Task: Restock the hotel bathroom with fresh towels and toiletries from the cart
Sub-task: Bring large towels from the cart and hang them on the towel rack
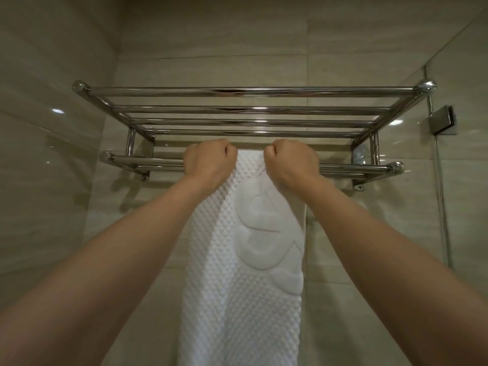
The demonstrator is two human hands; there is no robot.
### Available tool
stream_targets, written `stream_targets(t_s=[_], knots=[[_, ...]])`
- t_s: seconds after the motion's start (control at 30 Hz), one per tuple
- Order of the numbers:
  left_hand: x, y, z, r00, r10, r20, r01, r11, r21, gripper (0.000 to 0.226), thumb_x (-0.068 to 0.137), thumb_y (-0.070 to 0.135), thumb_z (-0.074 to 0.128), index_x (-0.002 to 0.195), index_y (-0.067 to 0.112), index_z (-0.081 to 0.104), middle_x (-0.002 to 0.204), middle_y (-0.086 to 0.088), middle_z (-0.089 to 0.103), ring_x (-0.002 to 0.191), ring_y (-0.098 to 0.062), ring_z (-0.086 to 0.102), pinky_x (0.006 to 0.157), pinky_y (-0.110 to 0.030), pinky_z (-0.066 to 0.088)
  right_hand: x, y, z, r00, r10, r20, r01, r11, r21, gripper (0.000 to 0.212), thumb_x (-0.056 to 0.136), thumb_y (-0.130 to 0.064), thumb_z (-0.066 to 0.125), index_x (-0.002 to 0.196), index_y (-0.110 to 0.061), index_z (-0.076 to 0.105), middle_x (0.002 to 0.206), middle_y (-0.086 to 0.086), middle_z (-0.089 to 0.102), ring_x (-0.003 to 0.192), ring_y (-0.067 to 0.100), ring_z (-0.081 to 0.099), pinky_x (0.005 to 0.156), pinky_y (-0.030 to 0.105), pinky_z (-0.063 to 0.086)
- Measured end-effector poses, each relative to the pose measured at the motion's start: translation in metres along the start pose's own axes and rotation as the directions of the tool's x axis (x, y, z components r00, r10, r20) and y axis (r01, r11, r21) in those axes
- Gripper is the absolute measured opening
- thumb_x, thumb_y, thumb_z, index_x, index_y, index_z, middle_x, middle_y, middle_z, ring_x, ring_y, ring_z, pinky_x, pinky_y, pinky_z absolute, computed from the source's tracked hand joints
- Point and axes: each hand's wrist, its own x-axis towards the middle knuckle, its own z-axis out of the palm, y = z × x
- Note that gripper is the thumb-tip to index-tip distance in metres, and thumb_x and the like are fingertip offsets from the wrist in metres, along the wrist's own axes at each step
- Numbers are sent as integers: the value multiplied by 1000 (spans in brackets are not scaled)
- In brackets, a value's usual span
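Chrome rack (253,91) on beige tiled wall (211,35); white towel (243,286) hanging.

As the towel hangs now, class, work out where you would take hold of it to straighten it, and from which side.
The white towel, by its top corners, from the front, at the lower rail. It hangs flat facing you, leaving both corners reachable; the left hand and right hand grip there.
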Motion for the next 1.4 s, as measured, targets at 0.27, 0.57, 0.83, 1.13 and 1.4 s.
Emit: stream_targets(t_s=[0.27, 0.57, 0.83, 1.13, 1.4], knots=[[22, 3, -1, 973, -24, 229, 10, 998, 62, 48, 96, 37, 25, 69, 13, 57, 67, -2, 55, 64, -20, 50, 56, -30, 32, 22, 2, -11, 910, 151, 386, -178, 983, 35, 36, 96, -38, 29, 91, -17, 58, 94, 5, 60, 88, 25, 57, 77, 37, 45], [30, -6, 2, 960, -36, 276, 40, 999, -7, 42, 95, 43, 29, 95, 18, 62, 90, -1, 63, 86, -23, 56, 67, -32, 37, 29, 5, -8, 868, 183, 462, -281, 948, 152, 40, 91, -38, 38, 116, -17, 62, 112, 4, 61, 101, 29, 60, 84, 39, 50], [27, -2, 3, 977, -152, 150, 147, 988, 42, 47, 94, 47, 30, 77, 16, 62, 73, -1, 61, 75, -24, 58, 57, -28, 33, -4, -3, -3, 988, -35, -151, 25, 997, -66, 49, 100, -43, 38, 63, -15, 55, 62, 1, 52, 64, 27, 55, 61, 35, 42], [5, 3, 4, 987, -137, -88, 138, 990, -2, 51, 102, 45, 28, 101, 15, 69, 99, -8, 64, 96, -29, 58, 83, -39, 38, -6, -15, -3, 998, -54, 35, 59, 986, -158, 50, 103, -34, 22, 88, -16, 66, 92, 12, 69, 86, 33, 63, 77, 37, 44], [-28, 9, 10, 922, -345, -175, 294, 919, -262, 42, 90, 39, 52, 124, 16, 45, 131, -3, 41, 126, -24, 35, 104, -35, 27, 8, -21, 0, 980, 83, 183, -50, 982, -180, 40, 95, -25, 25, 116, -14, 58, 106, 9, 63, 100, 31, 59, 72, 37, 34]])
